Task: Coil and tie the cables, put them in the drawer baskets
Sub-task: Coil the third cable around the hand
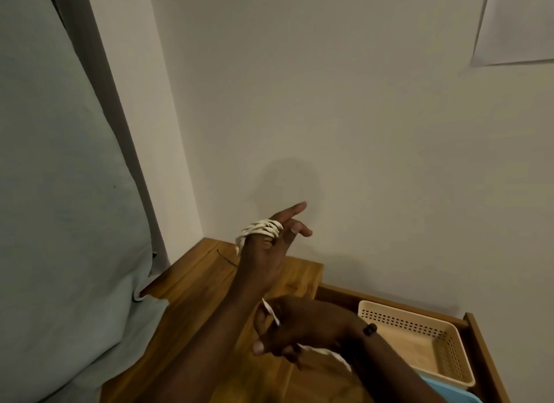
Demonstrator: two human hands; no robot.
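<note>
Cable (262, 227) lay wound in pale loops around the fingers of the left hand (266, 252), which was raised above the wooden table (192, 297) with the palm turned up and the fingers spread apart. That spread looked deliberate to me: the open fingers served as a form, keeping each turn the same size and stopping the coil from slipping off. So this hand gripped nothing; it only carried the loops, with the forefinger pointing out toward the wall.

Lower down, the right hand (287, 330) was half curled, and the free end of the cable (271, 311) ran up between its thumb and fingers. It seemed pinched there lightly, I judged to keep some tension on the strand while feeding it to the coil. A dark beaded bracelet (370, 329) sat on that wrist.

To the right the drawer (479, 342) stood pulled out, with a cream perforated basket (419, 339) inside, holding nothing as far as I could see, and the corner of a blue basket (449, 392) just in front. The coil was not yet tied, and both baskets were well apart from it.
</note>
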